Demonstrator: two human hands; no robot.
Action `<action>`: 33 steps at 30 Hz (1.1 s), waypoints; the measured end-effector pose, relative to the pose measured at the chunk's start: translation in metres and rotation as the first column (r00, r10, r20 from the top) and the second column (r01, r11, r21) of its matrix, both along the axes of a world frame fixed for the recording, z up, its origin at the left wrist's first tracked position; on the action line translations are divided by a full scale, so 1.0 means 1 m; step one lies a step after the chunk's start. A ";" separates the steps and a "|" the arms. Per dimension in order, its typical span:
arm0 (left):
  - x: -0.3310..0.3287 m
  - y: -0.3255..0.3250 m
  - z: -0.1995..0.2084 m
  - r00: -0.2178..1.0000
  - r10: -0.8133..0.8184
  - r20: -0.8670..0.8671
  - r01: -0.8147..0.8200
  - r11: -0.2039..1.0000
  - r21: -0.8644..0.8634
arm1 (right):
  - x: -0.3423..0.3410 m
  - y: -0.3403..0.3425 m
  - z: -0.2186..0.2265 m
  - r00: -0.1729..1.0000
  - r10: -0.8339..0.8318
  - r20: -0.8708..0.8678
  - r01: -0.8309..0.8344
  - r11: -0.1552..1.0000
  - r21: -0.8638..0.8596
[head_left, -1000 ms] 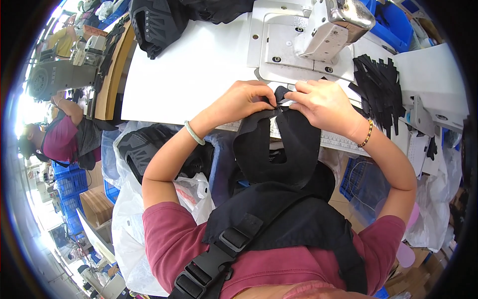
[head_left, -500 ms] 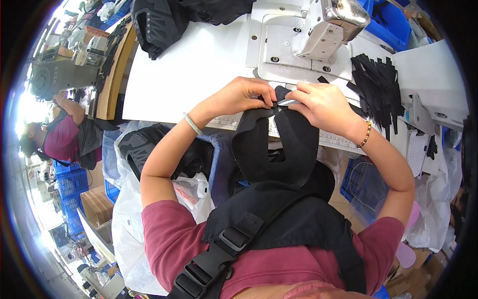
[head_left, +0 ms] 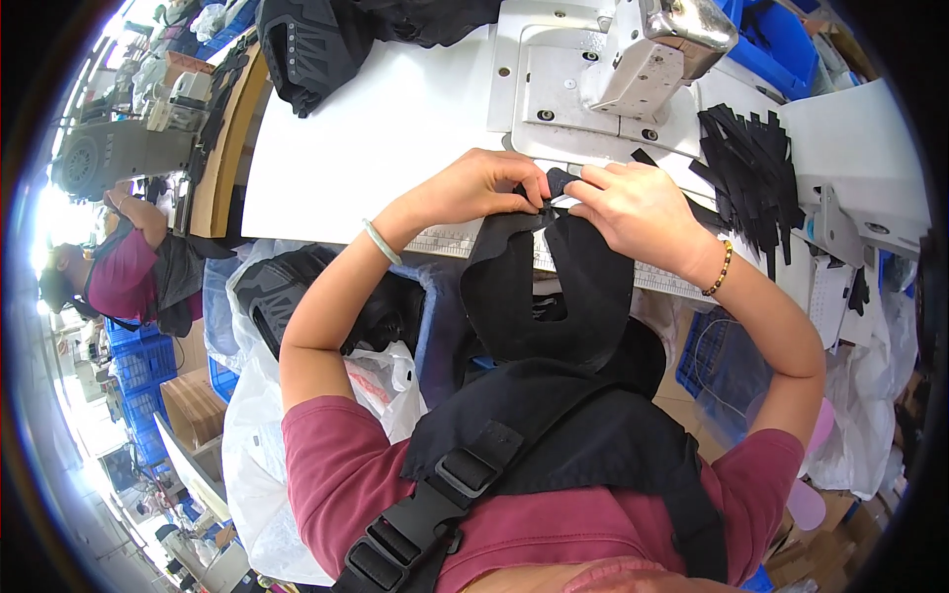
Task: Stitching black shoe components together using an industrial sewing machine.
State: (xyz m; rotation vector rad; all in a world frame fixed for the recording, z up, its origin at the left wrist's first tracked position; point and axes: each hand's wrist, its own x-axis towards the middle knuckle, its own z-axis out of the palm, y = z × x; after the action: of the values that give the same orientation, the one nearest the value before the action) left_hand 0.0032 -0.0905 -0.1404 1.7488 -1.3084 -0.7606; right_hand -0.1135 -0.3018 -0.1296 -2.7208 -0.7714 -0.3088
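Note:
A black shoe upper (head_left: 595, 272) with a long slot-like opening hangs over the table's near edge, in front of my body. My left hand (head_left: 486, 186) pinches its top end between thumb and fingertips. Close beside it my right hand (head_left: 643, 210) is closed at the same end, its fingertips on a small dark textured tab (head_left: 560, 182). A thin pale sliver shows under the right fingers; I cannot make out what it is.
A white sewing machine (head_left: 633, 79) stands beyond my hands. Black strips (head_left: 753, 178) lie piled to its right. Dark shoe uppers (head_left: 311, 54) rest at the far left of the white table (head_left: 346, 163). More uppers sit in a lined blue bin (head_left: 427, 326) below. Another person (head_left: 133, 262) works at left.
My right fingertips have shifted slightly up and left onto the dark tab, and the pale sliver beneath them shows less. My left hand keeps its pinch almost unmoved.

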 end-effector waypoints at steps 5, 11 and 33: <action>-0.002 0.002 -0.002 0.998 0.040 -0.041 -0.038 0.999 0.028 | 0.000 0.004 0.001 1.000 0.010 -0.007 -0.010 1.000 -0.019; 0.000 0.009 -0.002 0.930 0.072 -0.360 -0.075 0.997 0.008 | 0.000 -0.005 -0.002 0.997 -0.051 -0.051 0.052 0.999 0.010; -0.017 0.036 0.125 0.626 0.133 -0.769 -0.564 0.758 -0.327 | -0.064 -0.009 0.025 0.925 -0.374 -0.074 0.373 0.847 0.378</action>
State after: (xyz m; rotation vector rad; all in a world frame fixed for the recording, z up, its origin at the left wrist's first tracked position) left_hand -0.0141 -0.0547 -0.0156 1.0077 -0.5016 -0.6315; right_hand -0.1772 -0.3105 -0.1049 -2.4659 -0.1404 -0.4913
